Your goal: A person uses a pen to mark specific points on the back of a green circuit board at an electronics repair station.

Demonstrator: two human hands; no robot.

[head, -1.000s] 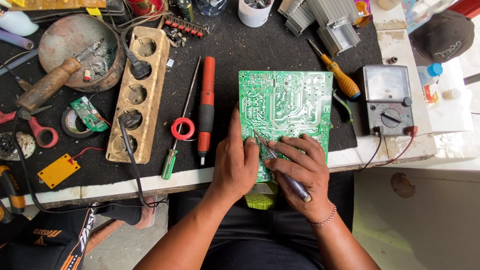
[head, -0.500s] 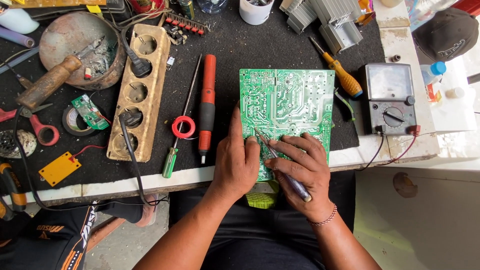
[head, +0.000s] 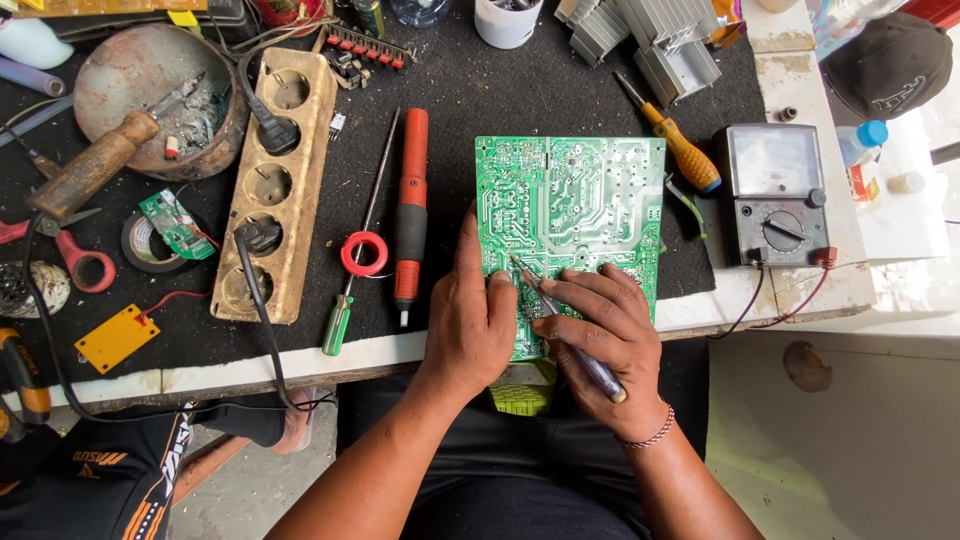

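Observation:
A green circuit board [head: 570,205] lies solder side up on the black mat at the bench's front edge. My left hand [head: 478,320] presses flat on its lower left part, thumb along the board's left edge. My right hand [head: 605,335] grips a thin pen-like tool [head: 565,325] with a dark handle; its metal tip touches the board near the lower middle. Both hands cover the board's near end.
Left of the board lie a red-handled desoldering pump [head: 410,215], a solder reel [head: 364,253] and a green-handled screwdriver [head: 350,270]. A wooden power strip [head: 270,185] sits further left. An analog multimeter [head: 775,195] and an orange screwdriver [head: 672,140] lie right.
The tool tip has shifted slightly on the board; hands and board otherwise stay in place. The view has drifted a little.

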